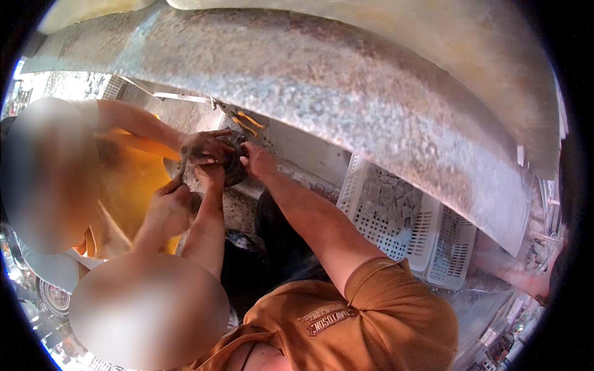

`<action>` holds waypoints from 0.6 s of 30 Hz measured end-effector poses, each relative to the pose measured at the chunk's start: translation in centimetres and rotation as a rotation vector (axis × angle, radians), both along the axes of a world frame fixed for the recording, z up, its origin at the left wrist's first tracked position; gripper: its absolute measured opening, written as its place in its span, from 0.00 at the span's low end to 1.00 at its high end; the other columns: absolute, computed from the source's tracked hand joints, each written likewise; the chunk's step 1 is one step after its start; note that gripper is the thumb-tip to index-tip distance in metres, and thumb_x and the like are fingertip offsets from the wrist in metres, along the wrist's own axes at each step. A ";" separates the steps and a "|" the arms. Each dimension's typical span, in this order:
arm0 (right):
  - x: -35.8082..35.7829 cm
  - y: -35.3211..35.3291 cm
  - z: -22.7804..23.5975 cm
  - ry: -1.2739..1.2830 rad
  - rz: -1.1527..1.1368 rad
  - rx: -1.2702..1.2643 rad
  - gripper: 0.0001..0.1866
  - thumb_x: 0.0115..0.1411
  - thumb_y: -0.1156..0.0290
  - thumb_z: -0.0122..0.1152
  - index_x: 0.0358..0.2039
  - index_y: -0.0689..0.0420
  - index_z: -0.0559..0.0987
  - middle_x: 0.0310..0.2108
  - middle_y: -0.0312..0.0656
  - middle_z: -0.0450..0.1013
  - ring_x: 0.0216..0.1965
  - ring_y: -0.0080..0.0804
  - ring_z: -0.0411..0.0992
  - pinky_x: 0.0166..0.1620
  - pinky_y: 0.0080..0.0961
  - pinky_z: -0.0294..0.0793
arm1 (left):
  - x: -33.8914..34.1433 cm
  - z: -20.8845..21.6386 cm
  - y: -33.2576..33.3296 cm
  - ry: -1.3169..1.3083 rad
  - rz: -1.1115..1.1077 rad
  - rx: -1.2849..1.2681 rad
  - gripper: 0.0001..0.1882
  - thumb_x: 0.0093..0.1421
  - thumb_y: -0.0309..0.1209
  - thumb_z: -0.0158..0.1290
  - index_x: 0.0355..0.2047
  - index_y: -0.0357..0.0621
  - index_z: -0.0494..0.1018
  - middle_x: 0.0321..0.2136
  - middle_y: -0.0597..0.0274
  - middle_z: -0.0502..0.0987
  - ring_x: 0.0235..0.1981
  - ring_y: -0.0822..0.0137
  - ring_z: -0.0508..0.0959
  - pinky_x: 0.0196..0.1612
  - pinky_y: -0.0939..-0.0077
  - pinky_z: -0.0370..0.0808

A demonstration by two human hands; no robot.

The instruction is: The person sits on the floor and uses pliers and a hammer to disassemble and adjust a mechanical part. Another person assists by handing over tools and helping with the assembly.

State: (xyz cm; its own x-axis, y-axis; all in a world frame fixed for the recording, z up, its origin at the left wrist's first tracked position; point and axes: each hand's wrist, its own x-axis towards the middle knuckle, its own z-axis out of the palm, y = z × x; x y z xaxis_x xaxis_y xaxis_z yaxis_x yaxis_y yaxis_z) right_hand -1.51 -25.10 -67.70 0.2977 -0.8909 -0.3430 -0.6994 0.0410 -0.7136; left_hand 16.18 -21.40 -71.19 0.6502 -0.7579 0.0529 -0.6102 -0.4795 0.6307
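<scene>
The right hand (257, 162), loosely curled, is beside a dark rounded piece (235, 175) lying between both hands. A co-worker's hand (205, 147) partly covers the left hand (211, 175); I cannot tell either grip. Even support from both sides, fingers clear of the co-worker's, should keep it steady.

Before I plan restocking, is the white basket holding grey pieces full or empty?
Partly filled: grey pieces lie in the white basket, with its bare perforated surface showing beside them.
</scene>
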 end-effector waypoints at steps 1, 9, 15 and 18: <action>0.2 -0.1 -0.4 -0.023 0.004 -0.013 0.23 0.60 0.60 0.57 0.55 0.46 0.68 0.46 0.44 0.76 0.47 0.48 0.74 0.47 0.44 0.73 | 0.4 -0.5 -0.1 -0.019 0.001 0.007 0.16 0.56 0.36 0.53 0.43 0.39 0.72 0.40 0.45 0.77 0.43 0.47 0.77 0.45 0.56 0.73; -0.1 0.1 -1.5 -0.106 0.004 -0.015 0.23 0.61 0.61 0.56 0.56 0.47 0.66 0.49 0.47 0.74 0.50 0.50 0.72 0.50 0.45 0.71 | 0.6 -1.6 -0.3 -0.062 -0.096 0.028 0.15 0.54 0.37 0.56 0.35 0.38 0.78 0.37 0.44 0.79 0.42 0.46 0.78 0.46 0.55 0.73; -0.1 0.2 -1.3 -0.103 -0.021 -0.017 0.23 0.60 0.62 0.57 0.56 0.47 0.66 0.49 0.47 0.74 0.51 0.50 0.72 0.51 0.45 0.71 | 0.0 -0.7 -0.2 0.114 -0.065 -0.107 0.14 0.54 0.37 0.57 0.31 0.37 0.78 0.34 0.46 0.80 0.41 0.49 0.79 0.45 0.56 0.73; -0.1 0.1 -1.0 -0.102 -0.004 -0.017 0.23 0.60 0.62 0.57 0.56 0.47 0.66 0.49 0.46 0.73 0.50 0.50 0.72 0.51 0.45 0.70 | -0.1 0.0 0.0 0.162 -0.057 -0.061 0.15 0.54 0.37 0.56 0.36 0.37 0.77 0.36 0.46 0.80 0.41 0.49 0.79 0.43 0.57 0.74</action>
State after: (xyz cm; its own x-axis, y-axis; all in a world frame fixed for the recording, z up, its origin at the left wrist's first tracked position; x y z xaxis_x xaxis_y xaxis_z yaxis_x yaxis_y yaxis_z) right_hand -1.62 -24.95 -68.68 0.3263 -0.8978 -0.2958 -0.6231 0.0310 -0.7815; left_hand 16.05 -21.40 -71.20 0.6099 -0.7924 -0.0025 -0.5233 -0.4052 0.7497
